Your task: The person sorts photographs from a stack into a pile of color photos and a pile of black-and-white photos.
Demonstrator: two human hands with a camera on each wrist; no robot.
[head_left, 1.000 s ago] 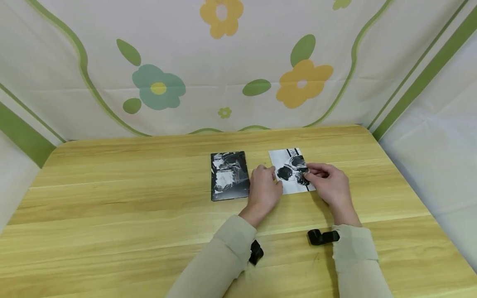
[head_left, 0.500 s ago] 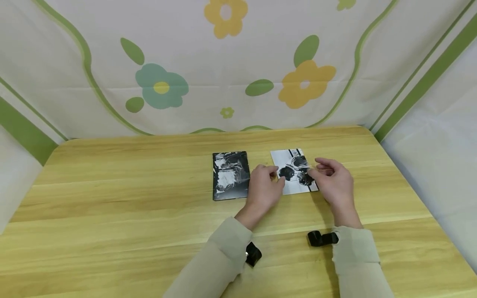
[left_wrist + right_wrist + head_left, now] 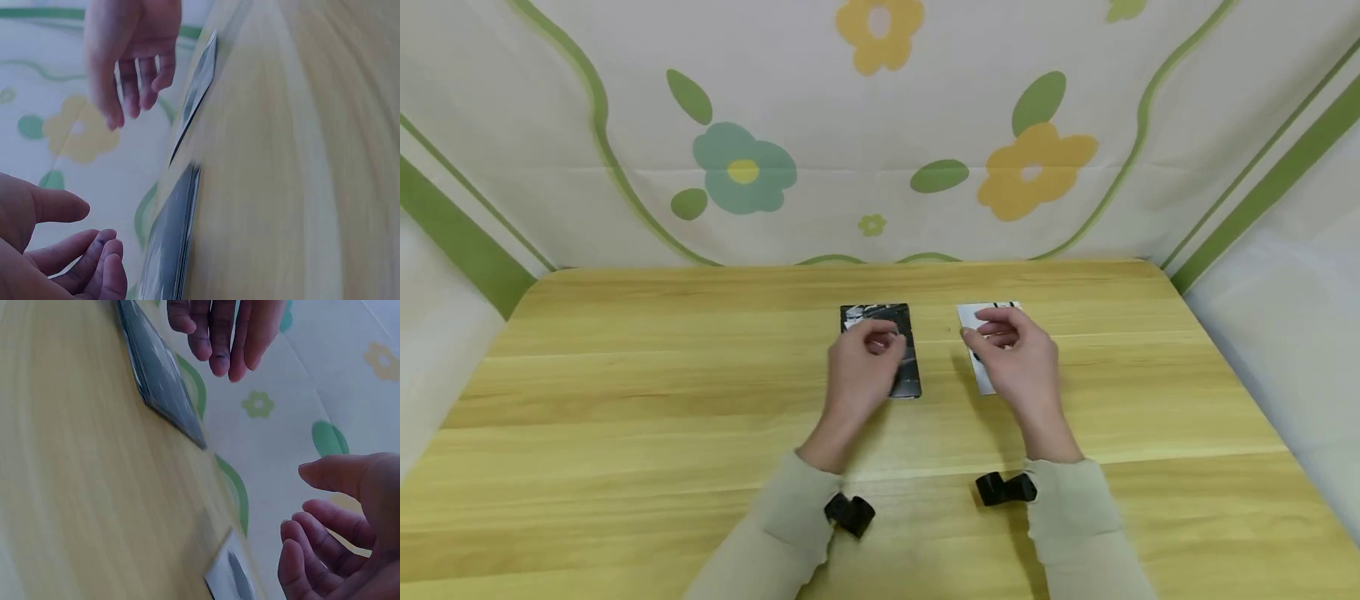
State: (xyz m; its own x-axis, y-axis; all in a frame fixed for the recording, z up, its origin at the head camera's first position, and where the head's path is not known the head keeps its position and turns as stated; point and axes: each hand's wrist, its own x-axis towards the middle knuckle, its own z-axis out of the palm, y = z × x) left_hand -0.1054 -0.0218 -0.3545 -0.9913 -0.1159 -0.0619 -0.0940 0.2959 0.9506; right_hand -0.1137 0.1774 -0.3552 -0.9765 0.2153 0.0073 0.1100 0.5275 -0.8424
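Observation:
A stack of dark black-and-white picture cards (image 3: pixel 910 367) lies on the wooden table, its layered edges showing in the left wrist view. To its right is a lighter card (image 3: pixel 967 317) printed with dark shapes, partly covered by my right hand. My left hand (image 3: pixel 861 362) hovers over the stack, fingers loosely bent, thumb apart from the fingertips, holding nothing. Above the lighter card, my right hand (image 3: pixel 1018 354) is raised in a similar loose curve with nothing between thumb and fingers. Both wrist views show gaps between the hands and the cards.
The wooden table (image 3: pixel 662 400) reaches back to a white cloth (image 3: pixel 820 100) printed with flowers and leaves. Black wrist devices (image 3: pixel 850 515) are strapped at both sleeve cuffs.
Both hands have come away from the lighter card and moved left. The left hand is now over the stack, the right over the lighter card. Both cards stay in place.

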